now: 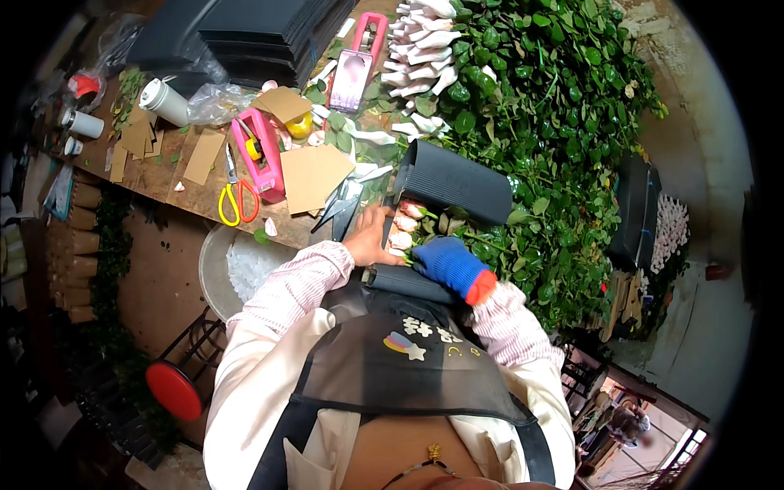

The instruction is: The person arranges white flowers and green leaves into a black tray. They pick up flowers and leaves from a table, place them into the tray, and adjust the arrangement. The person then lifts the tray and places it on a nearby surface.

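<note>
My bare left hand (370,238) cups the left side of several pale pink roses (403,224), its thumb below and its fingers along a dark edge. My right hand (447,265), in a blue knitted glove with an orange cuff, is closed round green stems just below the blossoms; its fingertips are partly hidden. Black corrugated cardboard (459,181) curves up behind the roses. A nearer fold of this cardboard (408,282) lies in front of my hands, against my dark apron (400,359).
A leafy rose heap (539,106) covers the right side, with white-wrapped heads (425,53) along it. Left are dark scissors (339,214), red-yellow scissors (237,196), a pink tape dispenser (260,159), brown card (314,178) and a phone (350,80). Below stand a bin (214,269) and a red stool (174,390).
</note>
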